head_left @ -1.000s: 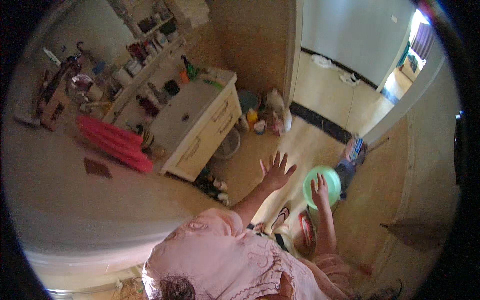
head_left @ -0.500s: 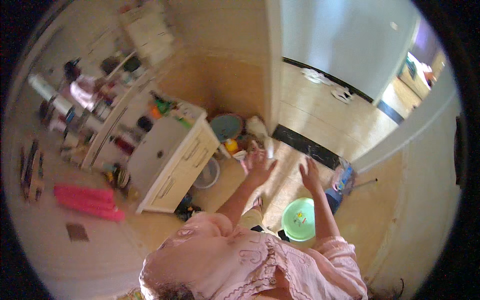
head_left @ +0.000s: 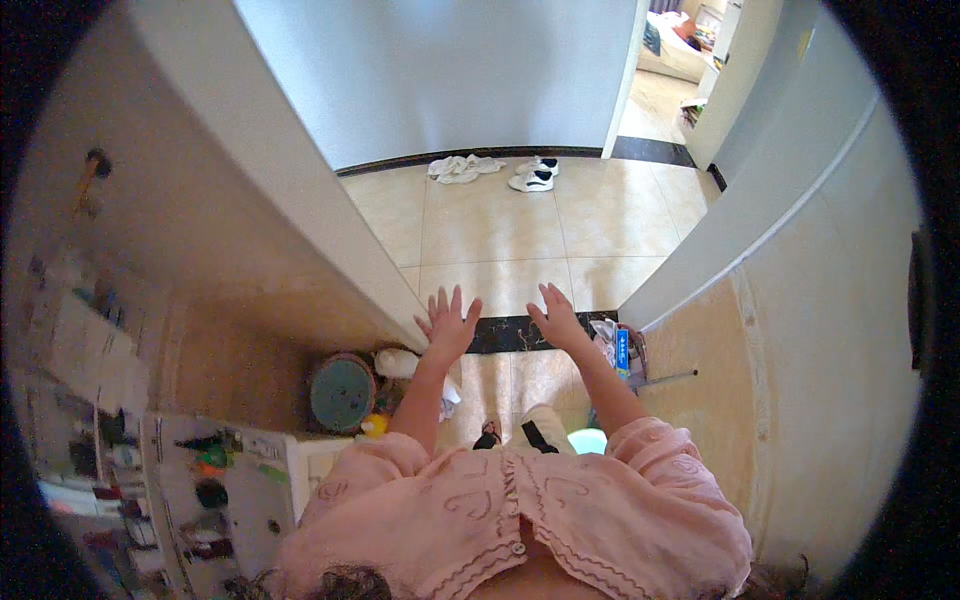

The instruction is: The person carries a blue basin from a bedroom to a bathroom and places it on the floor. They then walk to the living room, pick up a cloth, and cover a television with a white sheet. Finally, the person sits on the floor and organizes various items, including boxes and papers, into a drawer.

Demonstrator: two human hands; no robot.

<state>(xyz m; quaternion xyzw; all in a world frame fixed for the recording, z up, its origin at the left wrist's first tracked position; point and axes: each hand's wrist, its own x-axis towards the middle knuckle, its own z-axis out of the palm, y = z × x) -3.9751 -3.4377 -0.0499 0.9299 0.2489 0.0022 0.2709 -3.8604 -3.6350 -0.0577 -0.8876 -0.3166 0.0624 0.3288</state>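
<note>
My left hand [head_left: 450,328] reaches forward with its fingers spread, holding nothing. It hovers beside the edge of the door frame [head_left: 330,230], in front of the black marble threshold [head_left: 500,334]. My right hand [head_left: 556,320] is likewise stretched out empty, its fingers apart, over the right part of the threshold. Nearest to it on the right are a bag of items [head_left: 606,335] and a blue box [head_left: 622,350] by the wall. A round grey-green basin [head_left: 342,392] stands left of my left forearm. One sandalled foot [head_left: 488,436] shows below on the tiles.
Beyond the threshold, a crumpled white cloth [head_left: 464,168] and white shoes [head_left: 533,176] lie by the far wall. A doorway at the upper right leads to a bright room. At lower left is a cluttered washbasin cabinet [head_left: 235,500]; a light green basin [head_left: 587,440] is partly hidden by my right arm.
My view and body have turned right, toward the doorway. The washbasin cabinet has slid to the lower left, and the green basin is now mostly hidden. Both hands stay empty and spread.
</note>
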